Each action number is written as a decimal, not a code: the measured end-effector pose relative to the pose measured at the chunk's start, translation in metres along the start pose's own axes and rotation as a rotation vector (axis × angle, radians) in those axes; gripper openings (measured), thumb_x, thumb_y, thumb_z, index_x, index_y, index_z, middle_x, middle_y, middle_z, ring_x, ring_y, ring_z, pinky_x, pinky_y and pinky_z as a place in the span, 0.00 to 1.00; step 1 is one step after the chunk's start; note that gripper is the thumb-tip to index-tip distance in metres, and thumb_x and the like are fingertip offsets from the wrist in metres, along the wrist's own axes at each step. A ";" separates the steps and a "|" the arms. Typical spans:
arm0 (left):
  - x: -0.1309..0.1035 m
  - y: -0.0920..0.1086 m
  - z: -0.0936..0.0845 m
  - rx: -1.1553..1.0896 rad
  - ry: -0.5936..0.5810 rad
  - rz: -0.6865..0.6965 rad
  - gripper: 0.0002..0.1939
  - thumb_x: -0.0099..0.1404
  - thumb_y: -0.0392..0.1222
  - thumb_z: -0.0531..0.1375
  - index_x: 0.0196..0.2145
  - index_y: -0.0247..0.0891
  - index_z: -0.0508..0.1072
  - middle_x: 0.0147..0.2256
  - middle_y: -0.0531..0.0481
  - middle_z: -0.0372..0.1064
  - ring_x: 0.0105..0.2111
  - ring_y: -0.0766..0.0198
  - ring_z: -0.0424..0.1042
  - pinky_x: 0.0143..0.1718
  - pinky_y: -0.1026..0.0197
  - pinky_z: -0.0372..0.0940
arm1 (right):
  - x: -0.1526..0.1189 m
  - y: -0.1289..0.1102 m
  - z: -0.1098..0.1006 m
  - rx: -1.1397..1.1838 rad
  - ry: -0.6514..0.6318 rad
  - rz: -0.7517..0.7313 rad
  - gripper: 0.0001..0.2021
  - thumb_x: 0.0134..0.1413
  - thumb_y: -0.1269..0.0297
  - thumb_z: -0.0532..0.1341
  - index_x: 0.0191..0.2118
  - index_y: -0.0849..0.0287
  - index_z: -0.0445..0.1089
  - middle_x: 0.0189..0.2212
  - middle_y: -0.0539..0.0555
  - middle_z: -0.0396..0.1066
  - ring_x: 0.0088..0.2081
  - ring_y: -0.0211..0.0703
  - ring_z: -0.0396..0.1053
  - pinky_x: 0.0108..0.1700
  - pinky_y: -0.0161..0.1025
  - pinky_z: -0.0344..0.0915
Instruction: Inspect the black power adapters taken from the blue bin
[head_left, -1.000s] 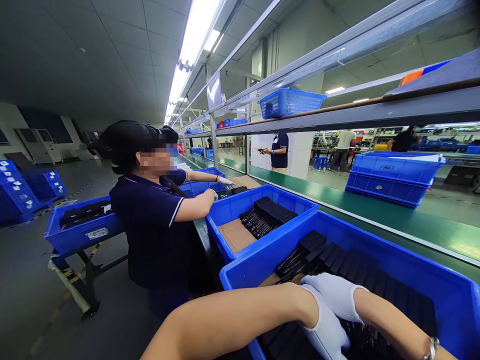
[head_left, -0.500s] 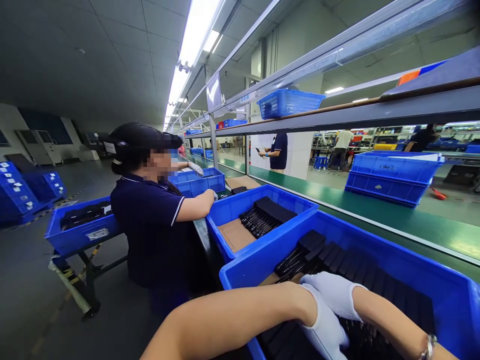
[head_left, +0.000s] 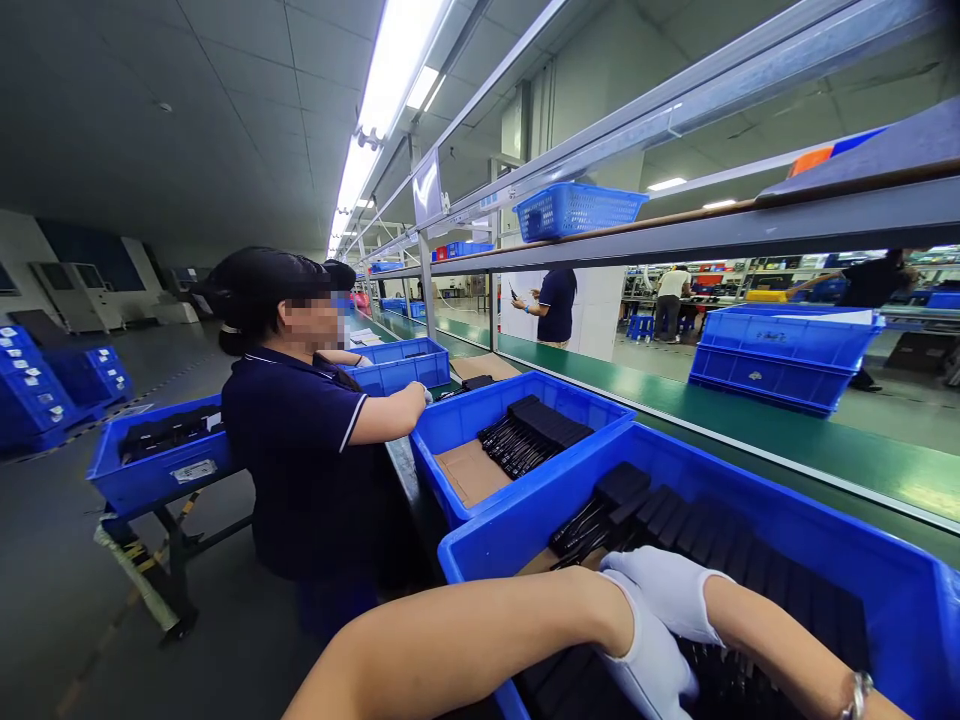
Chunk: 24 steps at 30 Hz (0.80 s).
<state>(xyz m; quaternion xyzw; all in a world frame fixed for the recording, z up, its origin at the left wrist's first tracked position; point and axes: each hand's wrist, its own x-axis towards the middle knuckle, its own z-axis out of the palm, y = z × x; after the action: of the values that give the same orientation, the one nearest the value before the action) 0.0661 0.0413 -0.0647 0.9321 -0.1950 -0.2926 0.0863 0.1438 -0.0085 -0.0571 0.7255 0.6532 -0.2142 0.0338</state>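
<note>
White-gloved in the head view, the left hand (head_left: 651, 662) and right hand (head_left: 666, 588) overlap, fingers hidden, so I cannot tell whether they grip anything. Black cabled blocks (head_left: 742, 555) lie beneath and just beyond them, inside the blue bin (head_left: 720, 482) around both.

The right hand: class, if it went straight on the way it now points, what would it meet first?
Probably the black cables lying just beyond the right hand inside the blue bin. Its fingertips are hidden and depth is unclear, so it might brush the cardboard beside them first.
</note>
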 end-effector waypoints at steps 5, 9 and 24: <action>0.005 -0.003 0.004 0.021 -0.009 0.016 0.19 0.54 0.50 0.59 0.38 0.34 0.77 0.45 0.40 0.74 0.49 0.47 0.71 0.49 0.50 0.66 | -0.002 -0.002 -0.002 0.011 0.011 -0.005 0.13 0.57 0.71 0.54 0.42 0.56 0.74 0.39 0.54 0.76 0.39 0.52 0.74 0.37 0.41 0.67; 0.004 -0.002 0.003 0.053 -0.054 0.024 0.27 0.58 0.51 0.55 0.49 0.29 0.73 0.48 0.38 0.72 0.52 0.46 0.69 0.51 0.48 0.65 | -0.002 -0.003 -0.002 0.003 0.014 -0.018 0.12 0.57 0.71 0.54 0.42 0.57 0.74 0.38 0.55 0.76 0.38 0.52 0.74 0.36 0.41 0.66; -0.001 0.002 0.003 0.034 0.001 0.006 0.24 0.54 0.53 0.58 0.43 0.33 0.77 0.44 0.39 0.74 0.45 0.46 0.73 0.43 0.49 0.68 | -0.002 -0.005 -0.002 -0.004 -0.020 -0.029 0.11 0.57 0.72 0.57 0.43 0.59 0.73 0.39 0.54 0.76 0.38 0.49 0.74 0.36 0.40 0.68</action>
<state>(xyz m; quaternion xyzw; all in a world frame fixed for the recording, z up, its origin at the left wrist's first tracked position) 0.0630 0.0402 -0.0660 0.9330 -0.2026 -0.2887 0.0715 0.1400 -0.0087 -0.0534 0.7136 0.6638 -0.2206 0.0386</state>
